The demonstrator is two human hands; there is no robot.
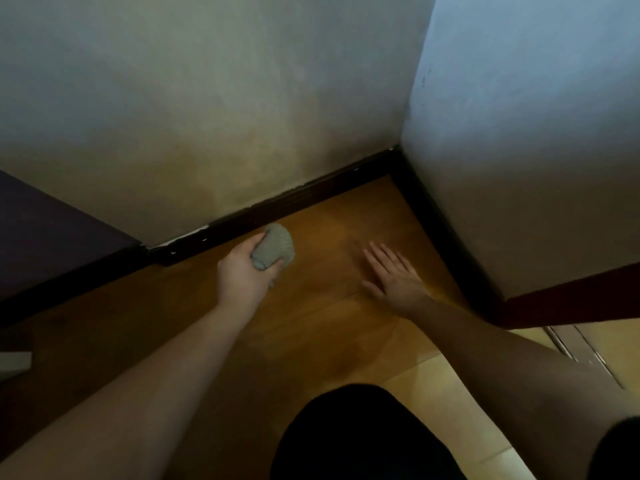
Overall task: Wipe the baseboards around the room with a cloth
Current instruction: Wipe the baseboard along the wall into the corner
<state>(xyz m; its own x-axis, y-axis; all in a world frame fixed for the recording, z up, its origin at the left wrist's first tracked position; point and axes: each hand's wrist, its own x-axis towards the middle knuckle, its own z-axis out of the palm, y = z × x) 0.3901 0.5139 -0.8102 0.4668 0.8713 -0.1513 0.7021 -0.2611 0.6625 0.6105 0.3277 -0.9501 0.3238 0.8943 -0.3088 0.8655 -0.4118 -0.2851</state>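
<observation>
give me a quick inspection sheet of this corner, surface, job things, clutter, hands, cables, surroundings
surface: brown wooden floor, paler tiles nearer the person
job's things: crumpled grey cloth at the foot of the dark wooden baseboard, which runs into the corner; white chips along its top edge
clutter: pale flat object at the left edge, unclear what
grippers: left hand grips the cloth; right hand flat on the floor, fingers spread
cables: nothing seen
surroundings: stained pale walls, dark furniture left, reddish-brown panel right

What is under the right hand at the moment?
The right hand lies flat, fingers spread, on the bare wooden floor near the corner. Only floor shows around it; the patch beneath the palm is covered.
</observation>
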